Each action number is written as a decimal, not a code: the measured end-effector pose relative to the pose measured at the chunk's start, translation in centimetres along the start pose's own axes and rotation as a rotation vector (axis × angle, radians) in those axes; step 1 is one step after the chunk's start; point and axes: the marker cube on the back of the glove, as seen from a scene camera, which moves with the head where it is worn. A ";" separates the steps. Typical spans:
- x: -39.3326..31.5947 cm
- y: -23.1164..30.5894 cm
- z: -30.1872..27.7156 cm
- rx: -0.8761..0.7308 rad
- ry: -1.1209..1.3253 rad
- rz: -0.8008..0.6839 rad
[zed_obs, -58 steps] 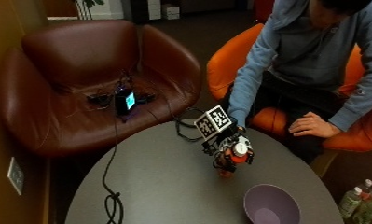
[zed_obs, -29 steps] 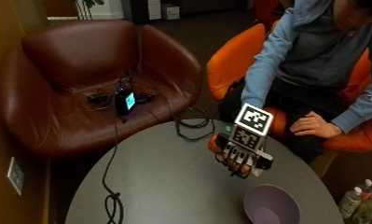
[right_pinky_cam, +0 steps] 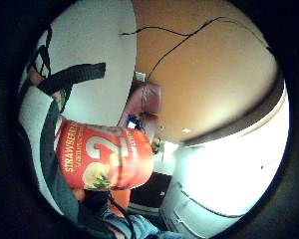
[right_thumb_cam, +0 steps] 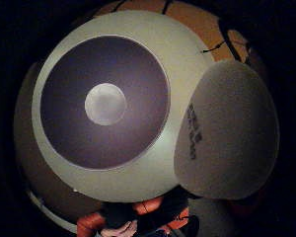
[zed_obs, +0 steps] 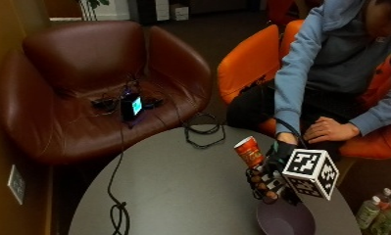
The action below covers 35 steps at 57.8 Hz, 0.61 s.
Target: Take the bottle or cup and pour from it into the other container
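My gloved right hand (zed_obs: 268, 177) grips a red strawberry-print cup (zed_obs: 249, 152) and holds it tilted in the air above the round grey table (zed_obs: 175, 191). The cup's lighter end points away from the purple bowl (zed_obs: 285, 221), which stands on the table just below and beside the hand. In the little finger side palm view the red cup (right_pinky_cam: 107, 157) lies across the palm, held under black straps. The thumb side palm view looks straight down into the purple bowl (right_thumb_cam: 138, 74), which shows a pale round floor and nothing else in it.
A black cable (zed_obs: 116, 210) runs over the table's left side and a cable loop (zed_obs: 205, 132) lies at its far edge. Behind stand a brown armchair (zed_obs: 84, 73) and orange chairs (zed_obs: 247, 68). Bottles (zed_obs: 378, 213) stand off the table at the right. The person's bare hand (zed_obs: 329, 129) rests on a thigh.
The hand has lifted the cup off the table, carried it towards the bowl and tilted it. The bowl has stayed in place.
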 end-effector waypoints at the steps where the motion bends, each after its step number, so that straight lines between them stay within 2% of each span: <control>1: -0.1 0.0 0.0 -0.001 0.007 -0.002; 13: -0.1 -0.3 -0.1 0.033 0.026 0.039; 35: -1.9 0.6 -0.2 0.059 0.018 0.019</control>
